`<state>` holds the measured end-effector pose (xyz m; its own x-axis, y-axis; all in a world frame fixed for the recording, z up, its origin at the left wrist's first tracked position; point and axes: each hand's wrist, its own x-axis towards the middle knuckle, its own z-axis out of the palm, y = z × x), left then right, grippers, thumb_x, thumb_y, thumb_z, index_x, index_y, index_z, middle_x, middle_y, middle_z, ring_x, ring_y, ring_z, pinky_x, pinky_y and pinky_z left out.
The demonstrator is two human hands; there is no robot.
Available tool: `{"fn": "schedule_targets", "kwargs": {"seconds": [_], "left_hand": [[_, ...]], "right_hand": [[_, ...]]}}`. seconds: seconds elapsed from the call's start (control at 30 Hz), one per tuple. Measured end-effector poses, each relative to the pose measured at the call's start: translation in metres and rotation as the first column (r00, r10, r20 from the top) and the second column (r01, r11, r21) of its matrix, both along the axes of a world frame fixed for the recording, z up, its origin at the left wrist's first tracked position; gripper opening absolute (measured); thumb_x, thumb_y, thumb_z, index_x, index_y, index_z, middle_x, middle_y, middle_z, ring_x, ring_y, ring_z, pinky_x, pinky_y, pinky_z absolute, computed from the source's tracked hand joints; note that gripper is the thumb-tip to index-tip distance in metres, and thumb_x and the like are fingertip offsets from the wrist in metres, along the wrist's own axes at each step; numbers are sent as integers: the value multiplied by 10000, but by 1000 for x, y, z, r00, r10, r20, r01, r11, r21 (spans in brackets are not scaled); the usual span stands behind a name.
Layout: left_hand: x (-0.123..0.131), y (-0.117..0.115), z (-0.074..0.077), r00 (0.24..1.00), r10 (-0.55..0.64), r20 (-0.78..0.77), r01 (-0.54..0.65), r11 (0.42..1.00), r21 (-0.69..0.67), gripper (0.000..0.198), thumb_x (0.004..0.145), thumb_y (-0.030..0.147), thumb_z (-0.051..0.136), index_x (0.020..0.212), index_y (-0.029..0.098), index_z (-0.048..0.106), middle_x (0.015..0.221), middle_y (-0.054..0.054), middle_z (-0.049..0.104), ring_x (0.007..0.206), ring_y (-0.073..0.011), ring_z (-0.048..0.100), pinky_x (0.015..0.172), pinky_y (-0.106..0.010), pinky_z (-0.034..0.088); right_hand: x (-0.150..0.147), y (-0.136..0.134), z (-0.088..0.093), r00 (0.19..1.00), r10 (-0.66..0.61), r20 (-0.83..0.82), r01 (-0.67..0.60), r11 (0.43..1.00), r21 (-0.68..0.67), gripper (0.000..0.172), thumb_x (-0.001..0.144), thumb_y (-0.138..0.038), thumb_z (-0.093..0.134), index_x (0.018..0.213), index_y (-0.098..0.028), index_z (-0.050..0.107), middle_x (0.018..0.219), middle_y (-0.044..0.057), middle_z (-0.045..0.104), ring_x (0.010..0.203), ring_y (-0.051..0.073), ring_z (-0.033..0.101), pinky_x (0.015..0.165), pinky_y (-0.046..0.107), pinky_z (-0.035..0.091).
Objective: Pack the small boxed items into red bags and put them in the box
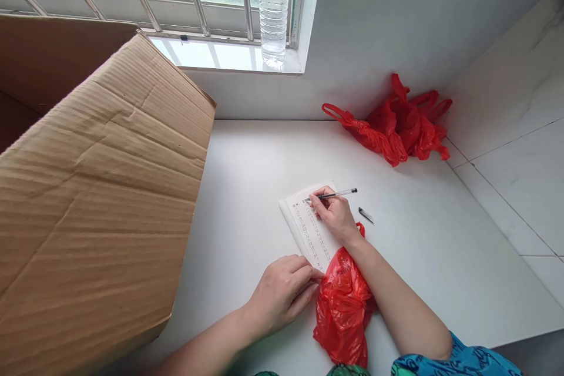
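My right hand [333,215] is shut on a black ballpoint pen [337,194], its tip on a handwritten sheet of white paper [304,224]. The sheet has columns of small handwriting, partly hidden by that hand. My left hand [284,295] rests with its fingertips at the sheet's lower corner, steadying it without gripping. A crumpled red plastic bag [341,311] lies beneath my right forearm, touching the sheet's near edge. The black pen cap [366,215] lies just right of my right hand.
A large open cardboard box [97,188] fills the left side, its flap beside the white counter [247,153]. A second red plastic bag [392,123] sits in the far corner. A plastic water bottle [273,6] stands on the barred window's sill. White tiles [506,129] line the right wall.
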<state>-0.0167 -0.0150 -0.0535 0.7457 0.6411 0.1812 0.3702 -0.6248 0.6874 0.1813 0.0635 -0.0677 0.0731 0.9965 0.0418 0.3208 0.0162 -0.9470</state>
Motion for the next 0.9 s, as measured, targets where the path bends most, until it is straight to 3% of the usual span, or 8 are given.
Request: {"fn": "schedule_targets", "kwargs": {"seconds": [0.9], "left_hand": [[-1, -1, -4, 1000, -11, -5, 11, 1000, -24, 197, 980, 207, 453, 1092, 225, 613, 927, -24, 651, 800, -161, 578, 701, -273, 419]], "right_hand": [[0, -1, 4, 1000, 16, 21, -17, 1000, 16, 257, 931, -469, 549, 846, -229, 586, 670, -5, 660, 541, 151, 612, 583, 268, 486]]}}
